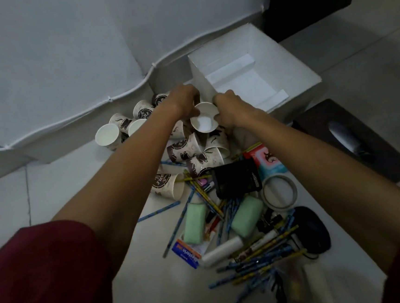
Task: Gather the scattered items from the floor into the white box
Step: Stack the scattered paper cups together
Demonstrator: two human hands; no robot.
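Observation:
A printed paper cup (204, 120) is upright between my hands, its white inside facing the camera. My left hand (183, 102) grips its far left rim and my right hand (229, 109) grips its right rim. Several more paper cups (189, 150) lie tipped on the floor beneath and to the left. The white box (291, 71) stands open just behind my right hand, with only folded flaps showing inside. Nearer me lie many pencils (263, 252), two green sponges (195, 222), a black mesh holder (237, 178) and a tape roll (280, 191).
A white wall with a cable along its base runs across the back left. A dark tissue box (352, 138) sits right of the white box. A black mouse (312, 228), a white tube (223, 248), a small blue and orange carton (186, 254) and a pink packet (267, 157) lie among the pencils.

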